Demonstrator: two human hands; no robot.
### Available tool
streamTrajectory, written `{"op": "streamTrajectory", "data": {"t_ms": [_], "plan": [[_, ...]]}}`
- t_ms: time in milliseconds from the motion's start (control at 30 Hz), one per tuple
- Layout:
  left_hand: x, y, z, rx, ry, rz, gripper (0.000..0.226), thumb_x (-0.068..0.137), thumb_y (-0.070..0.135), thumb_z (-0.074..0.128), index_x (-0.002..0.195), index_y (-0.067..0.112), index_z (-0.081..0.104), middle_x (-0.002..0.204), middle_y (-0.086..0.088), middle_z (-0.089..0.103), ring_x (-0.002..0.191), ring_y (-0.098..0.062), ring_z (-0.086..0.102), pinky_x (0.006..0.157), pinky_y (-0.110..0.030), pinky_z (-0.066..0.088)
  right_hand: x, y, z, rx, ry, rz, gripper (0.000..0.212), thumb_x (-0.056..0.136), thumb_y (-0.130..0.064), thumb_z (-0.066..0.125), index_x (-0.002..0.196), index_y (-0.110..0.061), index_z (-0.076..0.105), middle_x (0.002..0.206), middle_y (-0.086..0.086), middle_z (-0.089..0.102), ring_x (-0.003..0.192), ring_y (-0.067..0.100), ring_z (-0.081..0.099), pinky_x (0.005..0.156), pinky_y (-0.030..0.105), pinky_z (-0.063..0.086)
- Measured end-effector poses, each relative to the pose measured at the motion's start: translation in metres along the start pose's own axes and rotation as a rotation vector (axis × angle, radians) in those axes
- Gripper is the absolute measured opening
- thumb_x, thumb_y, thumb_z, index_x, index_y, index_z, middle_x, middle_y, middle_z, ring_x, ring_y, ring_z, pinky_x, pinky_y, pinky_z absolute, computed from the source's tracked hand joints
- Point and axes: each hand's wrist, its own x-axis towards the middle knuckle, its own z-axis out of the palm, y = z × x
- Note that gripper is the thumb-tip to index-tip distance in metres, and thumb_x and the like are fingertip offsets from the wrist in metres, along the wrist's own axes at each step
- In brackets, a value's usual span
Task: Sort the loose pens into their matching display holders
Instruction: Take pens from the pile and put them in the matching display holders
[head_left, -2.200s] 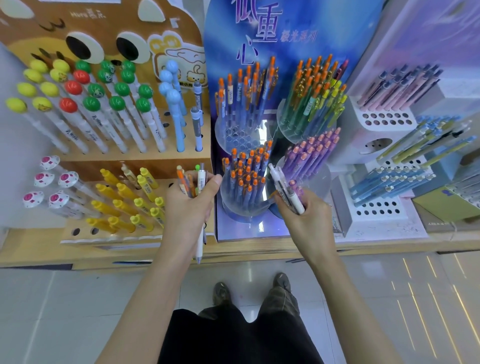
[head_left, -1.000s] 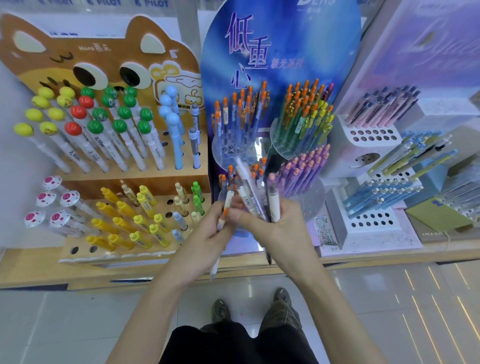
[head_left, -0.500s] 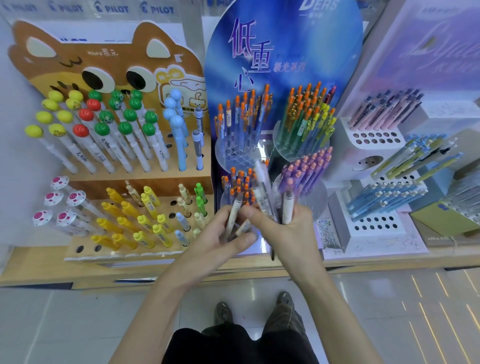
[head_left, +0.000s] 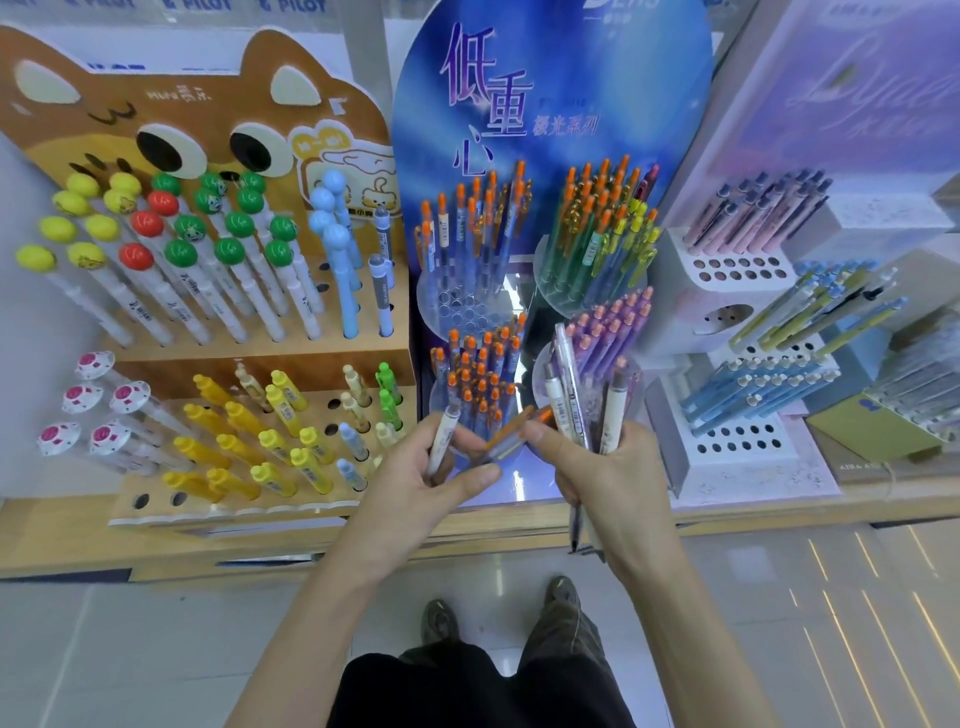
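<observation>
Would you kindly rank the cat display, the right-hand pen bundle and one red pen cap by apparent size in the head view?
1. cat display
2. pen bundle, flattered by camera nearness
3. red pen cap

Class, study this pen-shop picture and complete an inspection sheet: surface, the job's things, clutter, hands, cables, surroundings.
Surface: wooden shelf carrying the displays.
Job's things: cat-shaped holder, blue round stand and white perforated holders, all stocked, with some empty holes.
Clutter: olive box at the shelf's right end.
Hands: left hand grips a white pen; right hand grips a bundle of pens upright; an orange-tipped pen spans between the two hands' fingertips.
Cables: nothing seen.
Surroundings: tiled floor; the person's shoes below.
</observation>
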Motion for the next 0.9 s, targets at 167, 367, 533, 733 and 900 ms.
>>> {"op": "streamTrajectory", "data": {"t_ms": [167, 367, 533, 733, 900], "plan": [[0.006, 0.0, -0.003, -0.034, 0.234, -0.03, 0.011, 0.078, 0.051, 0.06, 0.085, 0.042, 0.061, 0.065, 0.021, 0.053, 0.06, 0.003, 0.048, 0.059, -0.014, 0.04, 0.008, -0.002, -0.015, -0.125, 0.187, -0.096, 0.027, 0.081, -0.015, 0.075, 0.061, -0.01, 0.058, 0.044, -0.009, 0.042, 0.044, 0.005, 0.033, 0.044, 0.016, 0.032], [0.017, 0.005, -0.023, -0.016, 0.417, 0.013, 0.029, 0.098, 0.013, 0.045, 0.082, 0.031, 0.059, 0.062, 0.016, 0.049, 0.051, -0.003, 0.037, 0.05, -0.018, 0.038, 0.022, -0.008, -0.025, -0.244, 0.337, -0.151, 0.034, 0.083, -0.025, 0.073, 0.055, -0.034, 0.055, 0.044, -0.016, 0.043, 0.044, 0.004, 0.033, 0.049, 0.021, 0.032], [0.026, 0.015, -0.027, 0.013, 0.428, 0.013, 0.019, 0.094, 0.02, 0.056, 0.082, 0.034, 0.06, 0.054, 0.016, 0.045, 0.049, -0.002, 0.039, 0.046, -0.017, 0.04, 0.036, -0.025, -0.018, -0.177, 0.387, -0.274, 0.033, 0.083, -0.024, 0.074, 0.058, -0.028, 0.052, 0.046, -0.017, 0.045, 0.045, 0.001, 0.038, 0.045, 0.011, 0.032], [0.044, 0.018, -0.024, 0.021, 0.439, 0.015, 0.014, 0.085, 0.013, 0.068, 0.087, 0.025, 0.062, 0.071, 0.015, 0.057, 0.061, 0.006, 0.052, 0.056, -0.009, 0.042, 0.055, -0.036, -0.006, -0.369, 0.284, -0.387, 0.028, 0.084, -0.02, 0.071, 0.067, -0.033, 0.053, 0.05, -0.016, 0.05, 0.045, 0.002, 0.04, 0.043, 0.01, 0.029], [0.054, 0.004, -0.006, 0.049, 0.431, -0.018, 0.019, 0.081, 0.01, 0.072, 0.086, 0.024, 0.06, 0.079, 0.011, 0.057, 0.067, 0.012, 0.055, 0.061, -0.003, 0.042, 0.053, 0.0, -0.006, -0.554, 0.25, -0.312, 0.023, 0.083, -0.03, 0.07, 0.077, -0.016, 0.054, 0.054, -0.001, 0.049, 0.054, 0.017, 0.038, 0.047, 0.025, 0.029]]}}
